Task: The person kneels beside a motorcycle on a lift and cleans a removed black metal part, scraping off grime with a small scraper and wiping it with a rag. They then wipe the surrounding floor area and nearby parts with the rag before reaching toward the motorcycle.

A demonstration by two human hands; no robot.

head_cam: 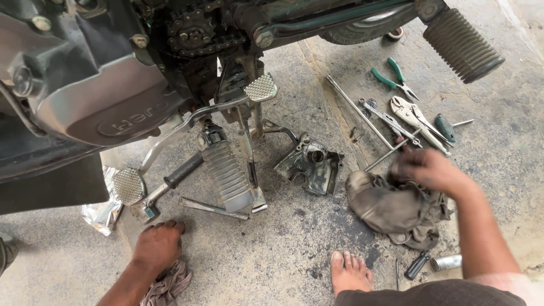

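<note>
Left hand [158,245] is lying flat and empty on the floor [272,260] beside a small rag [170,283], right hand [433,170] is grabbing the greasy cloth [391,207] near the tools, right of the engine cover [310,164]. Looks like wipe-down time, next needs a firm grip.

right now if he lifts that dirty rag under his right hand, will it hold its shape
Probably not: the rag lies crumpled in soft folds, so it would likely droop. It looks greasy, perhaps slippery. The right hand rests on its top edge.
</note>
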